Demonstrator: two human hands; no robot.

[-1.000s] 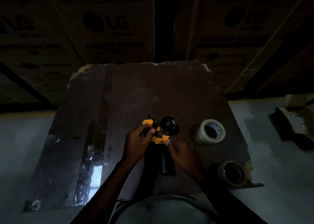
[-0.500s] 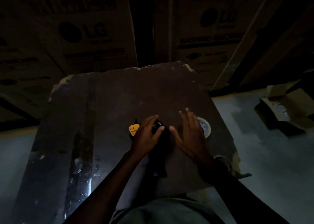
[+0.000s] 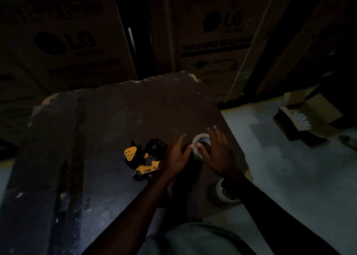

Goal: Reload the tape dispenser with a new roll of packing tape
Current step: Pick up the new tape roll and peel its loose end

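A yellow and black tape dispenser (image 3: 144,157) lies on the dark board (image 3: 119,115), its black spool hub bare. My left hand (image 3: 176,156) rests just right of it with fingers spread, touching its right side but gripping nothing. A whitish roll of packing tape (image 3: 198,141) lies flat to the right. My right hand (image 3: 216,151) hovers over that roll with fingers spread and the thumb at its rim, covering most of it. A second roll (image 3: 222,193) sits near the board's front right corner, partly hidden by my right forearm.
Tall LG cardboard cartons (image 3: 214,42) stand behind the board. An open cardboard box (image 3: 307,117) lies on the grey floor (image 3: 280,177) at the right. The scene is very dark. The board's right edge runs close to both rolls.
My left hand has let go of the dispenser and slid to its right. My right hand moved right, over the roll. The view has also shifted.
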